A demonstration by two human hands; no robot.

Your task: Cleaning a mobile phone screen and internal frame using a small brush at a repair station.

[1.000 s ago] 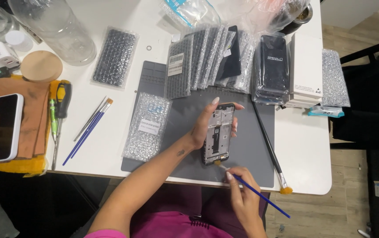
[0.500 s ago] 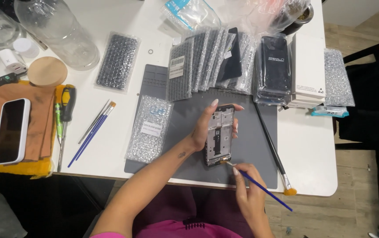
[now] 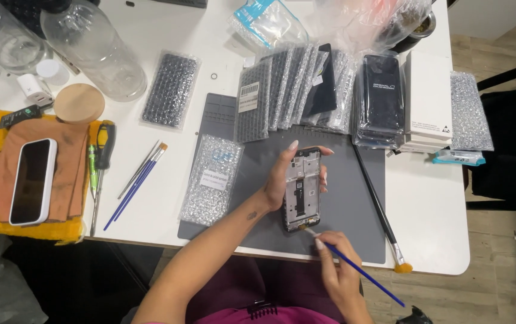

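Two hands, left hand [image 3: 282, 180] gripping phone frame [image 3: 301, 189], right hand [image 3: 337, 270] brush [image 3: 354, 266]

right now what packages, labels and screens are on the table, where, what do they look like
White phone: far left on a brown cloth, dark screen up.
Bubble-wrap pouch: left edge of the grey mat, white label.
Row of bubble-wrap pouches: behind the mat, overlapping, one barcode label.
Dark pouch: left of that row.
White boxes: stacked at right.
Opened phone: in the left hand, screen hidden.

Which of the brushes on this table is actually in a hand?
The blue-handled brush in the right hand, tip at the open phone. The black brush and the pair of brushes lie loose on the table.
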